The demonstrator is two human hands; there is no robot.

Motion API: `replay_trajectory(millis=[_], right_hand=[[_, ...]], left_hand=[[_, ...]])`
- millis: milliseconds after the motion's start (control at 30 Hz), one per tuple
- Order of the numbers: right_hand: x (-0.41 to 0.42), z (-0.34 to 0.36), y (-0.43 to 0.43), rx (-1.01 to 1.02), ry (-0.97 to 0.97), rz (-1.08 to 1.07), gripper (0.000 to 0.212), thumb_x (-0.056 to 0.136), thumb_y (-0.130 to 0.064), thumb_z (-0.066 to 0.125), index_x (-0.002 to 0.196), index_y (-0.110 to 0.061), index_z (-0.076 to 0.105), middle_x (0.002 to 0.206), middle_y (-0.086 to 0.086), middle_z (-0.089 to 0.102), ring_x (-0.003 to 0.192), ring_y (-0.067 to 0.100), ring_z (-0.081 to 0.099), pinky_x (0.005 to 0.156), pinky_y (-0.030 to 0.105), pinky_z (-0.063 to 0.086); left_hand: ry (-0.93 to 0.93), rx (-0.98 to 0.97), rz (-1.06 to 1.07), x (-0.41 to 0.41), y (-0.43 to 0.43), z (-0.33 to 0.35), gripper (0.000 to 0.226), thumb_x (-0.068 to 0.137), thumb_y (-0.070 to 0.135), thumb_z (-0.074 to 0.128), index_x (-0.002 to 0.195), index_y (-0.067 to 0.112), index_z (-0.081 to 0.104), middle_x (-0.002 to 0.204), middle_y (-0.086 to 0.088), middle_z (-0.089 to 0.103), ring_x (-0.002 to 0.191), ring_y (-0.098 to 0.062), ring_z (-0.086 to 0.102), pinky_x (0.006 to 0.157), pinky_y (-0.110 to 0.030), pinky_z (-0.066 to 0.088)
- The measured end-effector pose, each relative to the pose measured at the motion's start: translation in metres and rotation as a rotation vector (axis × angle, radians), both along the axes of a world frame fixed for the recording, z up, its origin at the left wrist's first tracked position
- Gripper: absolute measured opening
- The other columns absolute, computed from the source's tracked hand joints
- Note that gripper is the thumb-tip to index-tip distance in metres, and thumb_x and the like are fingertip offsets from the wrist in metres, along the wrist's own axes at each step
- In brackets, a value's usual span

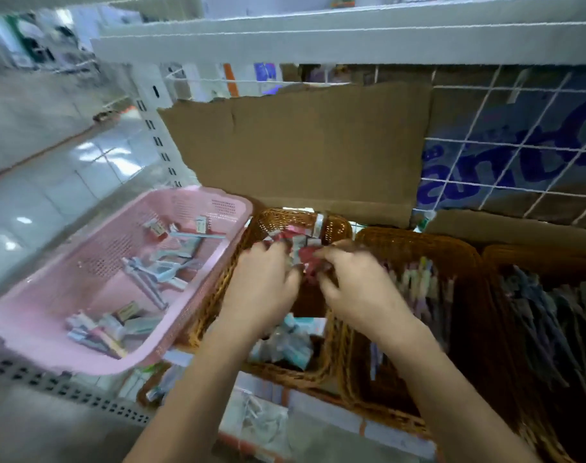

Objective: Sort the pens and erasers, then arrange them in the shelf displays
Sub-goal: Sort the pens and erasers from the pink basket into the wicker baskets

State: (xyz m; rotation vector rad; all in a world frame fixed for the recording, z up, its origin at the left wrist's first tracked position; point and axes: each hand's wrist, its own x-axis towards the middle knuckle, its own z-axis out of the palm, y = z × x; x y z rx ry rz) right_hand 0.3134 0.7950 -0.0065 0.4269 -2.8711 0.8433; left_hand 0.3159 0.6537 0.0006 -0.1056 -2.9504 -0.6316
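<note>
Both my hands reach into a brown wicker basket (331, 225) on the shelf. My left hand (263, 279) and my right hand (355, 282) have curled fingers around small red and white eraser packs (298, 248) stacked at the basket's far end. The frame is blurred, so the exact grip is unclear. More pale blue packs (291, 342) lie at the basket's near end. To the left a pink plastic basket (50, 342) holds loose pens (151, 279) and erasers (97, 329).
Right of my hands stand two more wicker baskets, one with pastel pens (418, 282) and one with dark pens (545, 315). Cardboard (301, 145) and a white wire grid (512, 145) back the shelf. A white shelf (318, 41) hangs overhead. The tiled aisle floor (50, 182) lies left.
</note>
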Motion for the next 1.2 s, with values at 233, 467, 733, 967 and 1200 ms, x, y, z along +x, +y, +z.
replay_trajectory(millis=[233,467,733,967,1200], right_hand=[[-0.035,0.000,-0.126,0.086,0.019,0.240,0.030,0.084,-0.016,0.051,0.112,-0.014,0.061,0.115,0.010,0.057,0.106,0.030,0.054,0.088,0.037,0.047],[-0.087,-0.021,-0.217,0.278,-0.178,0.284,0.026,0.085,-0.015,0.052,0.111,-0.015,0.055,0.117,0.009,0.052,0.105,0.028,0.052,0.087,0.037,0.048],[-0.158,-0.040,-0.254,0.392,-0.345,0.234,0.066,0.083,-0.011,0.053,0.142,-0.022,0.028,0.146,0.009,0.022,0.136,0.032,0.023,0.109,0.047,0.031],[-0.176,-0.049,-0.263,0.416,-0.464,0.132,0.057,0.083,-0.010,0.058,0.134,-0.008,0.033,0.133,0.017,0.038,0.106,0.029,0.054,0.088,0.035,0.049],[-0.166,-0.038,-0.266,0.309,-0.471,0.258,0.034,0.087,-0.037,0.062,0.112,-0.016,0.054,0.106,0.002,0.059,0.090,0.017,0.057,0.074,0.027,0.047]], left_hand=[[-0.022,-0.143,0.156,-0.003,-0.129,-0.008,0.044,0.090,0.031,0.054,0.131,0.018,0.047,0.125,-0.010,0.051,0.117,-0.031,0.047,0.095,-0.039,0.038],[-0.290,-0.318,0.099,-0.023,-0.237,-0.018,0.065,0.088,0.039,0.058,0.143,0.016,0.032,0.138,-0.010,0.040,0.127,-0.027,0.039,0.104,-0.038,0.036],[-0.319,-0.224,-0.040,-0.111,-0.270,-0.043,0.068,0.084,0.004,0.057,0.145,0.017,0.031,0.150,-0.008,0.030,0.126,-0.028,0.045,0.099,-0.038,0.045],[-0.286,-0.537,-0.118,-0.149,-0.264,-0.064,0.057,0.098,0.031,0.042,0.149,0.018,0.021,0.157,-0.013,0.011,0.141,-0.033,0.017,0.109,-0.047,0.026],[-0.104,-0.738,0.010,-0.152,-0.264,-0.066,0.029,0.093,0.015,0.042,0.120,0.010,0.052,0.122,-0.011,0.050,0.110,-0.027,0.047,0.087,-0.033,0.042]])
